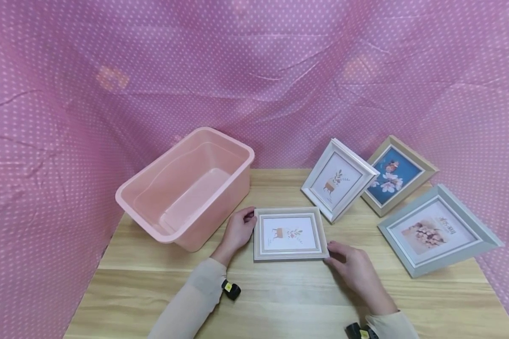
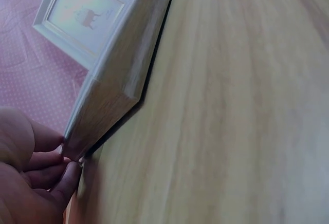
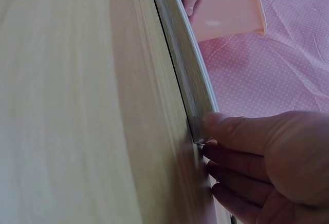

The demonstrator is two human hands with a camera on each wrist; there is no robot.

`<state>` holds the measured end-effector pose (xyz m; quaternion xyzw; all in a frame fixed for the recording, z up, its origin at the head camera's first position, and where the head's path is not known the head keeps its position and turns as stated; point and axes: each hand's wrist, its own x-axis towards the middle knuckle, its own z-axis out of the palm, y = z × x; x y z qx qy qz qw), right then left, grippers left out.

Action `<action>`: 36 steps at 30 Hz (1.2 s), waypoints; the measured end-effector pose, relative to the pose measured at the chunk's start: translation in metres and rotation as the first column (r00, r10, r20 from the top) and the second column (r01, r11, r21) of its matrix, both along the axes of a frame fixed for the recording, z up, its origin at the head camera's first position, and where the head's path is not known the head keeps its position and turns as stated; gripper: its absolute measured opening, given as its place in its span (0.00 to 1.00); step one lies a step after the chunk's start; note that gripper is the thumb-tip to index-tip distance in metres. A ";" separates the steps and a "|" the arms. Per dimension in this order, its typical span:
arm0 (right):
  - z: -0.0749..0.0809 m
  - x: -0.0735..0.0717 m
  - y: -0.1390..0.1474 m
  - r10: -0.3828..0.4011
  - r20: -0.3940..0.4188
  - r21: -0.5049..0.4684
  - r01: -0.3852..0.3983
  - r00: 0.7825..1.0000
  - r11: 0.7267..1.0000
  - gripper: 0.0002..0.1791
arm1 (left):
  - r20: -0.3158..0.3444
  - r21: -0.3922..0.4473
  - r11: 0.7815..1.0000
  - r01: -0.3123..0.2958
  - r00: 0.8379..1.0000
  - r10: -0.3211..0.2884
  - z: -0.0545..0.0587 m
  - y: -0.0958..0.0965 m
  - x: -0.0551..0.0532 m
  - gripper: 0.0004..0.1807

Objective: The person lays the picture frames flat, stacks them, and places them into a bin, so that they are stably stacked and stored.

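A cream picture frame [image 1: 291, 234] with a deer-and-leaves print lies face up at the middle of the wooden table. At its far left corner my left hand [image 1: 239, 229] pinches the edge. My right hand [image 1: 353, 266] holds the near right corner. Seen from the left wrist, the thumb and fingers of the left hand [image 2: 38, 170] meet at the end of the frame's thick side [image 2: 121, 70]. In the right wrist view, the thumb of the right hand [image 3: 272, 157] lies against the frame's side [image 3: 186, 64], with the other fingers at the corner below it.
Beyond my left hand stands a pink plastic bin [image 1: 209, 207]. To the right, three picture frames stand tilted back: a white one [image 1: 337, 181], a beige one [image 1: 400, 174] with a blue flower picture, and a grey-blue one [image 1: 437, 230]. Pink dotted cloth [image 1: 254, 84] hangs behind.
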<state>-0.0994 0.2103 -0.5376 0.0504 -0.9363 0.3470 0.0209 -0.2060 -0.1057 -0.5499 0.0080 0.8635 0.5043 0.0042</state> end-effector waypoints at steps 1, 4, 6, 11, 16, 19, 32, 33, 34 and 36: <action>0.000 0.000 0.000 0.001 0.001 0.003 -0.001 1.000 1.000 0.17 | -0.006 -0.003 1.000 0.001 1.000 -0.001 0.000 0.000 0.000 0.20; 0.001 -0.001 0.000 0.000 0.005 0.011 0.000 1.000 1.000 0.18 | -0.011 -0.009 1.000 0.004 1.000 -0.004 0.000 -0.001 -0.001 0.20; 0.001 -0.002 -0.001 -0.002 0.012 0.016 0.001 1.000 1.000 0.18 | -0.006 -0.006 1.000 0.006 1.000 -0.006 0.000 -0.001 -0.002 0.20; 0.003 -0.002 -0.001 -0.009 0.059 0.024 0.008 0.998 1.000 0.19 | 0.002 -0.009 1.000 0.013 1.000 -0.013 0.000 0.000 -0.004 0.20; 0.004 -0.002 -0.001 0.000 0.078 0.025 -0.002 0.997 1.000 0.20 | 0.006 0.005 1.000 0.013 1.000 -0.013 0.001 0.000 -0.006 0.20; 0.004 -0.002 -0.001 0.004 0.087 0.025 -0.006 0.996 1.000 0.20 | 0.002 0.016 1.000 0.017 1.000 -0.017 0.001 -0.002 -0.006 0.20; 0.008 -0.006 0.005 0.031 0.142 -0.013 -0.030 0.989 0.999 0.24 | -0.029 0.121 0.991 -0.047 0.998 0.051 0.004 -0.008 -0.008 0.18; 0.009 -0.006 0.006 0.028 0.140 -0.021 -0.025 0.990 0.999 0.24 | -0.034 0.131 0.990 -0.048 0.998 0.053 0.005 -0.009 -0.008 0.18; 0.009 -0.006 0.007 0.024 0.132 -0.030 -0.021 0.991 0.999 0.24 | -0.039 0.141 0.989 -0.048 0.998 0.054 0.006 -0.009 -0.007 0.18; 0.012 -0.006 0.009 0.016 0.119 -0.052 -0.010 0.993 0.999 0.24 | -0.042 0.161 0.986 -0.045 0.998 0.052 0.009 -0.009 -0.007 0.18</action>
